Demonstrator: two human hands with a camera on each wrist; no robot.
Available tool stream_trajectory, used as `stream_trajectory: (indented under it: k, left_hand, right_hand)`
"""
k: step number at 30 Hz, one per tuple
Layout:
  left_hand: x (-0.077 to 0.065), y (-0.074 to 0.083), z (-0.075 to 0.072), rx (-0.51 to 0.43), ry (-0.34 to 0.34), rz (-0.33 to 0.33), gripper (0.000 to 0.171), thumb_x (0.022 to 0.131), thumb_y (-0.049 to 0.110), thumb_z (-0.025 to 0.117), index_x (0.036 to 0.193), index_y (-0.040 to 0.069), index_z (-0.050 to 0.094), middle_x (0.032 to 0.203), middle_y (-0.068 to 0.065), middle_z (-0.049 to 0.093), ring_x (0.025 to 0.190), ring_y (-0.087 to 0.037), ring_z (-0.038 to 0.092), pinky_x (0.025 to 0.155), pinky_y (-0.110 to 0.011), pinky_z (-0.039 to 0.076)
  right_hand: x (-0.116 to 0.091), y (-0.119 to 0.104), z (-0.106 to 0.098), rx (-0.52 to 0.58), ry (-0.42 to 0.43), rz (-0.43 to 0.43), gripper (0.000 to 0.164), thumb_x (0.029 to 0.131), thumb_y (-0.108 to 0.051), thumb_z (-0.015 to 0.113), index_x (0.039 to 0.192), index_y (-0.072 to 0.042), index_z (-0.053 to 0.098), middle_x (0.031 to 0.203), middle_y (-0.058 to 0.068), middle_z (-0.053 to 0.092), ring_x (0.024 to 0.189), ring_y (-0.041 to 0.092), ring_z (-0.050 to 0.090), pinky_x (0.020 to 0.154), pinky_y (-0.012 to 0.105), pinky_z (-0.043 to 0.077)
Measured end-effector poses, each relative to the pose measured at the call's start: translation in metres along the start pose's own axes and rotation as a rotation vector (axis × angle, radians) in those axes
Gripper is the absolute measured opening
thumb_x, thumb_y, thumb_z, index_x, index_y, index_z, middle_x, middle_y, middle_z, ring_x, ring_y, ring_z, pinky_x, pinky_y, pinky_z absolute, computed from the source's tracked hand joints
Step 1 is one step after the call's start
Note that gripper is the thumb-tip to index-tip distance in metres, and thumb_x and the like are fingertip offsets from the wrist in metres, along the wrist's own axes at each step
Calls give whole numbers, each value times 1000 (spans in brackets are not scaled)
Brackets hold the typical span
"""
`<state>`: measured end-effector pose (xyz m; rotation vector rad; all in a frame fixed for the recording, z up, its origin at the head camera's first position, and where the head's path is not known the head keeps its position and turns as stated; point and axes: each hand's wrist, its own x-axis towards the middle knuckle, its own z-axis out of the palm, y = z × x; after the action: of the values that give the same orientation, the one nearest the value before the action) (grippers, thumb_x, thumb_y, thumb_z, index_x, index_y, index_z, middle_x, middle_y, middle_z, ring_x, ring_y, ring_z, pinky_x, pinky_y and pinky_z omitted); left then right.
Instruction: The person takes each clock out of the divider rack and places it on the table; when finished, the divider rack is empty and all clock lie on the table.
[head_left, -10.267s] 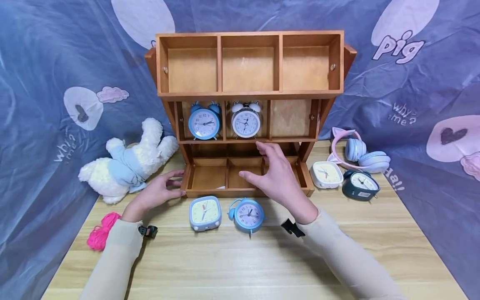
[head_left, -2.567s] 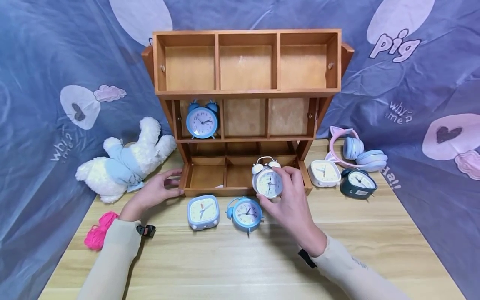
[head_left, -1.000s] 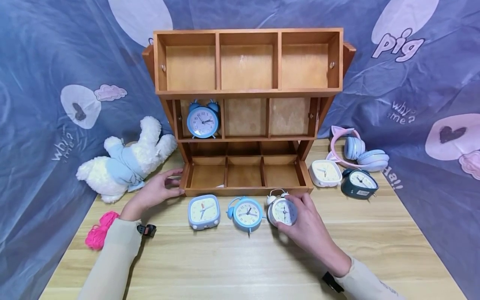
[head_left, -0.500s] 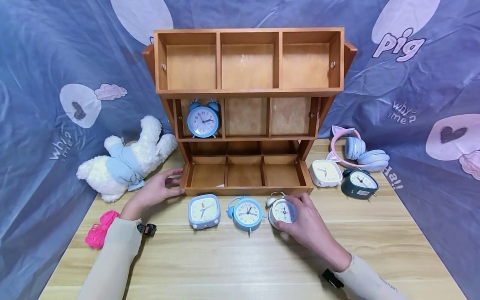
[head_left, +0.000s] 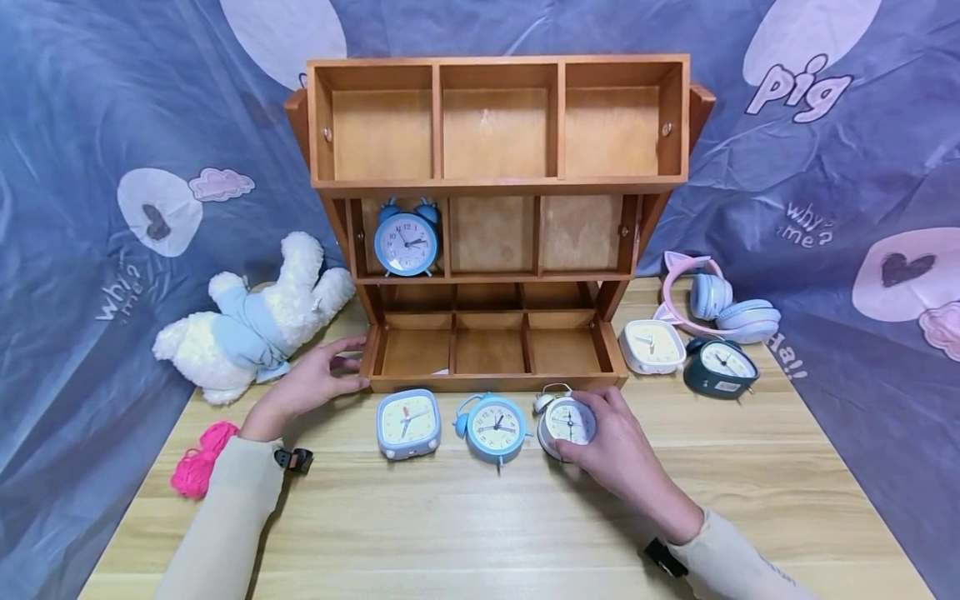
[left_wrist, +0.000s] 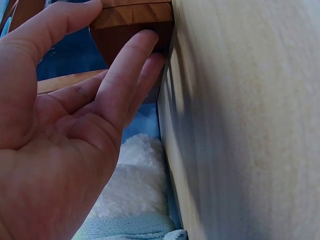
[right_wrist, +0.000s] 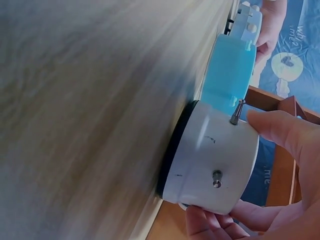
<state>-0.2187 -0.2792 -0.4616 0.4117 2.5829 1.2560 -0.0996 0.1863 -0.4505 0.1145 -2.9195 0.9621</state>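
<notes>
My right hand [head_left: 611, 454] grips the rim of a white twin-bell alarm clock [head_left: 567, 423], which lies face up on the table. In the right wrist view, the thumb and fingertips hold opposite sides of the white clock [right_wrist: 215, 155], its metal feet showing. Beside it lie a light blue alarm clock [head_left: 495, 427] and a squarish blue alarm clock [head_left: 408, 423]. My left hand [head_left: 318, 383] rests at the lower left corner of the wooden shelf [head_left: 495, 382]. In the left wrist view, thumb and extended fingers touch the wooden corner [left_wrist: 135, 15].
A blue twin-bell alarm clock [head_left: 406, 243] stands in the middle tier's left compartment. To the shelf's right are a white square clock [head_left: 652, 347], a dark green clock [head_left: 720, 368] and cat-ear headphones [head_left: 712, 300]. A plush toy [head_left: 255, 325] and pink yarn [head_left: 204, 458] lie left.
The white alarm clock has come out of the middle tier's centre compartment, down to the table right of the light blue clock. Over the last second it barely moves. The left hand has stayed put.
</notes>
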Motion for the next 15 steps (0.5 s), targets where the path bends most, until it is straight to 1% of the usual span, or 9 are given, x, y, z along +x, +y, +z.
stream_trajectory:
  k: [4,6,8,12,15]
  left_hand:
    - [1,0,0,-1,3,2,78,102,11,81,168,-3,43,151,-32,67,138,-48,69,114,-57,55]
    - [0,0,0,-2,4,1,78,102,11,81,168,-3,43,152,-32,67,138,-48,69,114,-57,55]
    - [0,1,0,1,5,-2,78,102,12,82,168,-3,44,151,-32,67,138,-47,69,113,-54,56]
    - [-1,2,-1,1,6,-4,77,102,13,82,167,-3,44,150,-31,68,137,-47,70,109,-43,58]
    - [-1,3,-1,-7,3,2,78,102,13,82,167,-4,43,148,-33,69,137,-47,70,107,-39,59]
  right_hand:
    - [0,1,-1,-9,-3,-4,78,79,-29,100,142,5,69,130,18,63,116,35,68,103,57,57]
    - [0,1,-1,-14,-7,-5,79,80,-30,100,142,5,69,130,18,63,115,35,68,103,57,58]
    - [0,1,-2,-16,-10,-3,79,80,-31,100,142,5,69,131,19,63,115,35,68,103,57,58]
    - [0,0,-2,-13,-19,9,80,80,-34,101,143,4,69,131,19,63,116,35,68,104,57,57]
    - [0,0,-3,-14,-25,19,81,80,-36,101,144,3,68,129,18,63,112,33,68,101,55,57]
